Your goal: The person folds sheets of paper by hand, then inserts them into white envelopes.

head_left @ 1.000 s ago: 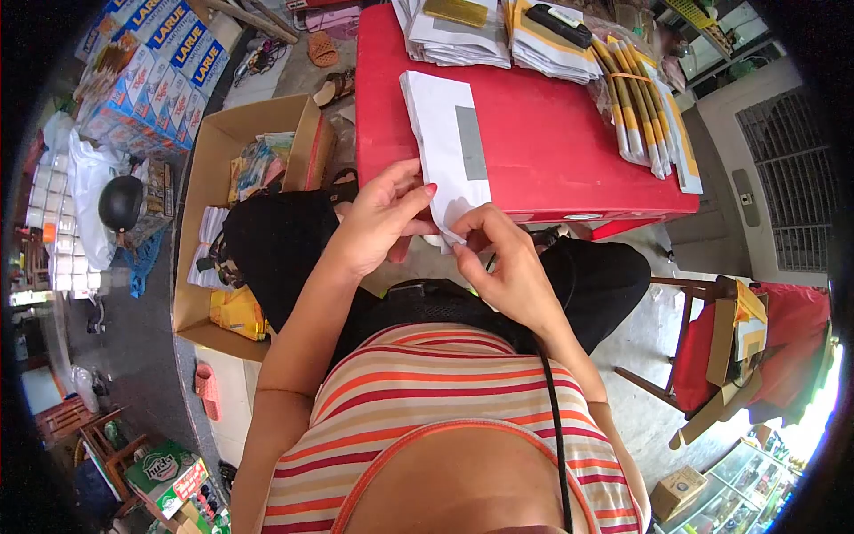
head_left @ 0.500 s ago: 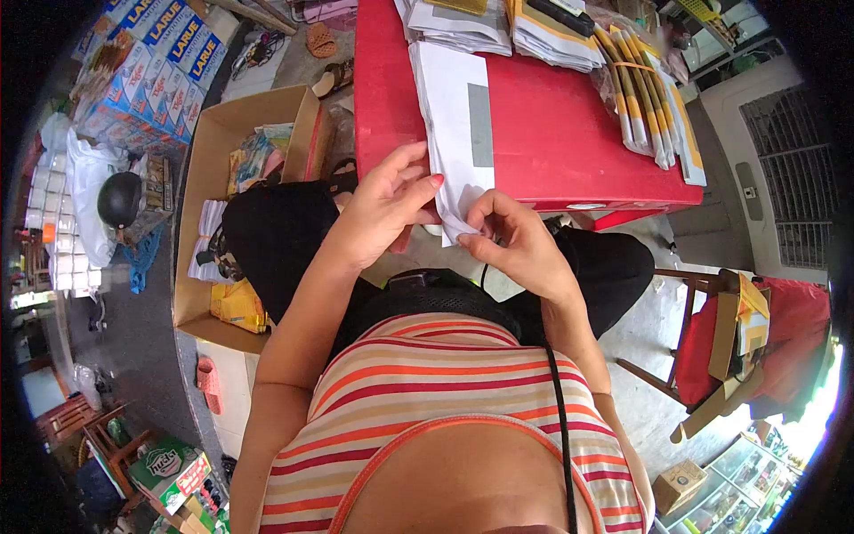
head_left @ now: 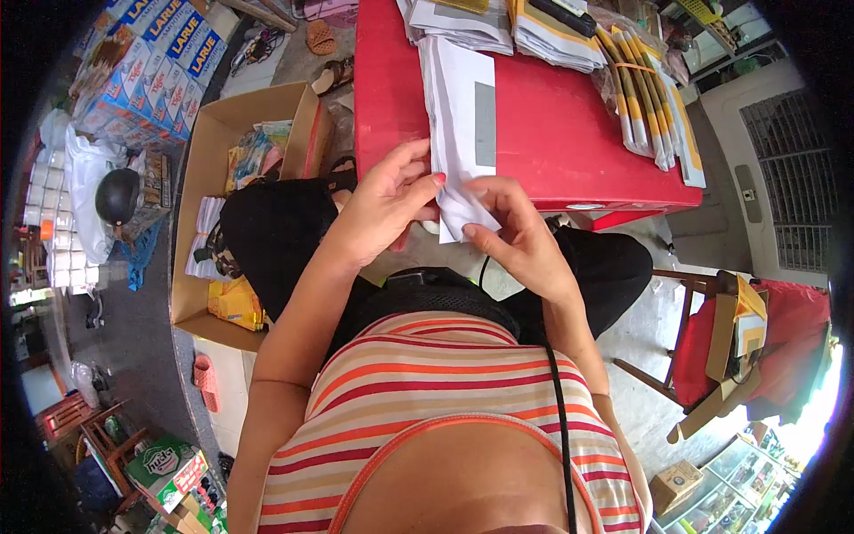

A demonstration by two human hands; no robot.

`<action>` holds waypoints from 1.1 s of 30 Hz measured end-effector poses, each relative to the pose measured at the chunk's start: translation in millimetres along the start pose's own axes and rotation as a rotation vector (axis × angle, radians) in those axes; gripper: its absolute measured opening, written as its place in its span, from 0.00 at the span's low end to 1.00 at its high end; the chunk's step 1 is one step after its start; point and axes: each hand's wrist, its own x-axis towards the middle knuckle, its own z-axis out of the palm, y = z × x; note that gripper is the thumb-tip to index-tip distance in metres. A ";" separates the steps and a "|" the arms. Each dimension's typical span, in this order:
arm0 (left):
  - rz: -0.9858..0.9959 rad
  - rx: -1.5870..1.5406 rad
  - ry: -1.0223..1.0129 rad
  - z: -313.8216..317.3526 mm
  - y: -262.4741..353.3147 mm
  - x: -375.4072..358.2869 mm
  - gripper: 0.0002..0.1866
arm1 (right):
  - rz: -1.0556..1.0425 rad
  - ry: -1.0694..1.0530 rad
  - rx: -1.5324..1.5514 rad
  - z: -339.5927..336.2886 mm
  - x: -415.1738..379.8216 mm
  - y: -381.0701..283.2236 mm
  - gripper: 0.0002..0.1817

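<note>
A long stack of folded white paper (head_left: 455,111) with a grey block on its face hangs over the near edge of the red table (head_left: 578,125). My left hand (head_left: 391,200) holds the stack's left edge, thumb on top and fingers behind it. At the lower right corner, my right hand (head_left: 523,233) pinches the bent end of the top paper between thumb and fingers. The near end looks creased and fanned slightly apart.
More paper piles (head_left: 458,31) lie at the table's far side, near a banded bundle of yellow-and-white packets (head_left: 633,89). An open cardboard box (head_left: 253,111) with packets stands left of my leg. On the right is a wooden chair (head_left: 663,383) with a red cloth.
My right hand has moved slightly right, drawing the top paper's lower corner outward. The stack's far end has shifted a little to the right. My left hand stays nearly still.
</note>
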 end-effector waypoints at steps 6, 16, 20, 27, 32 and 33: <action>0.013 -0.013 0.019 0.9 -1.1 -0.9 0.24 | -0.122 0.032 -0.078 3.6 -0.3 -6.7 0.29; 0.017 0.014 0.025 1.8 -2.4 -0.1 0.21 | 0.059 0.013 -0.092 -5.7 -3.9 8.7 0.17; 0.017 0.041 0.032 2.8 -0.7 0.5 0.21 | -0.023 0.020 -0.075 -5.3 -2.4 13.5 0.08; 0.063 0.067 0.012 -1.4 -11.0 5.9 0.21 | -0.073 0.094 -0.035 -3.2 -1.8 21.1 0.13; 0.079 0.023 0.037 0.3 -11.2 5.6 0.21 | -0.018 0.066 -0.064 -3.7 -5.1 19.0 0.11; 0.067 0.038 0.029 0.1 -9.9 5.3 0.21 | -0.011 0.072 -0.028 -3.2 -5.6 18.2 0.12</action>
